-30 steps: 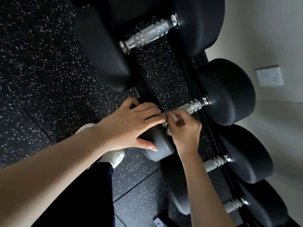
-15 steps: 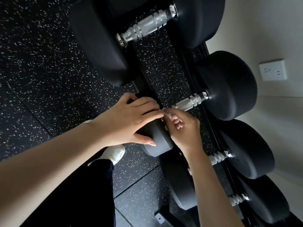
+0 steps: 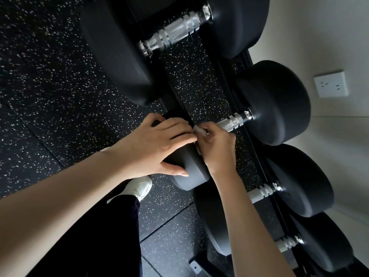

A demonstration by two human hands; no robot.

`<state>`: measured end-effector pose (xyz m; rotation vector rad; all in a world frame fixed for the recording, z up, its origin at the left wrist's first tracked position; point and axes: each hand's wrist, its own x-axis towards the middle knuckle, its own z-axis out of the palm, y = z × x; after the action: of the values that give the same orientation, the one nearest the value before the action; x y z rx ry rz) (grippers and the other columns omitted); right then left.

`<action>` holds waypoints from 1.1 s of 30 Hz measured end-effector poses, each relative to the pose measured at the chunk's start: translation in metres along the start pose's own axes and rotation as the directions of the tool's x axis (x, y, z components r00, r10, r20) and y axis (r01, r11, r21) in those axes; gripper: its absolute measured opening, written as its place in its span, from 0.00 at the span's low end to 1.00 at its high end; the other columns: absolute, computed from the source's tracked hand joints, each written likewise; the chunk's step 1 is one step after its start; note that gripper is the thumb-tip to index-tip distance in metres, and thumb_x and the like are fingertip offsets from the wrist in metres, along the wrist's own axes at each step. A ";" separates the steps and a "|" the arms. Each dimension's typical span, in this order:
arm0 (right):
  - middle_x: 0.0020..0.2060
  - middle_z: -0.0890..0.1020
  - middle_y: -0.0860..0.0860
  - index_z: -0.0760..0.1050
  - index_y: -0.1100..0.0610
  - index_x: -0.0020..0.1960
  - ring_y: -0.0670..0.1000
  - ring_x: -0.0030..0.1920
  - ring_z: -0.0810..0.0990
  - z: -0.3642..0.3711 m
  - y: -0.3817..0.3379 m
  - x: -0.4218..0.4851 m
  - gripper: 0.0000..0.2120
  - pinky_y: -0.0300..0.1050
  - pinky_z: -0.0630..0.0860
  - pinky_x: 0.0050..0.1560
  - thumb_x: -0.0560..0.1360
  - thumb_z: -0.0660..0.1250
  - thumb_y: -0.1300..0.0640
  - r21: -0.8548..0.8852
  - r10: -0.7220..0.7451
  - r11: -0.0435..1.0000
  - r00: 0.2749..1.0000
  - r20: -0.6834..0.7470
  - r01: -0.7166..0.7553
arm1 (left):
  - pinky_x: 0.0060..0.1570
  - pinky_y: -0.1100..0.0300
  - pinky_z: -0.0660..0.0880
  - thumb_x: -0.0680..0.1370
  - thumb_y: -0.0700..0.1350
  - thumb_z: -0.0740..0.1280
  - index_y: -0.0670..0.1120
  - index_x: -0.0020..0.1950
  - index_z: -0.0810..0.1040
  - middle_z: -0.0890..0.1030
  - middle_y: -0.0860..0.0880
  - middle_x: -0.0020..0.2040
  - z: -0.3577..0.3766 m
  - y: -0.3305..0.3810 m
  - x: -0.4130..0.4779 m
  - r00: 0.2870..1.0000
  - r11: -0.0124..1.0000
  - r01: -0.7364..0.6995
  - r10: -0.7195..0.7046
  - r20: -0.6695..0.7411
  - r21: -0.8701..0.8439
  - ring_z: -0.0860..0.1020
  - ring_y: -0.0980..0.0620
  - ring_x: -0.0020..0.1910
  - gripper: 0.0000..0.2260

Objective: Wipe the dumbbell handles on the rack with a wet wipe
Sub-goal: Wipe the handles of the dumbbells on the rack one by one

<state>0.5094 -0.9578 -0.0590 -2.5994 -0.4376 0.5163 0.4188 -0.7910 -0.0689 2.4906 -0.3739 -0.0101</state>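
Black dumbbells with chrome handles lie in a row on a dark rack [image 3: 257,148]. My right hand [image 3: 216,148] curls round the near end of the second dumbbell's handle [image 3: 231,122] with a white wet wipe [image 3: 198,129] pinched against it. My left hand [image 3: 159,144] rests over that dumbbell's near black head [image 3: 191,172], fingers spread and laid on it, thumb along its side. The big top dumbbell's handle [image 3: 175,37] is bare. Two more handles, one [image 3: 263,192] and another [image 3: 287,242], lie below.
Speckled black rubber floor [image 3: 50,86] spreads to the left. My white shoe [image 3: 139,186] and dark trouser leg stand close to the rack. A pale wall with a white socket [image 3: 330,83] is on the right. A rack foot bracket [image 3: 194,266] sits at the bottom.
My right hand has shifted a little along the second handle with the wipe, its fingers curling tighter round the bar. The left hand stays on the dumbbell head.
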 end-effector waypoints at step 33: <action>0.28 0.81 0.57 0.79 0.61 0.45 0.58 0.26 0.79 -0.040 0.013 0.033 0.07 0.50 0.76 0.25 0.75 0.64 0.58 -0.255 -0.079 0.966 0.886 -0.457 -0.045 | 0.61 0.51 0.62 0.74 0.68 0.57 0.49 0.66 0.72 0.75 0.51 0.65 0.005 -0.003 -0.004 1.000 0.999 0.013 -0.014 -0.024 -0.047 0.69 0.50 0.68 0.29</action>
<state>0.5579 -0.9709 -0.0418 -2.8408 -0.3816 -0.1948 0.4157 -0.7900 -0.0748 2.4449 -0.3433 0.0058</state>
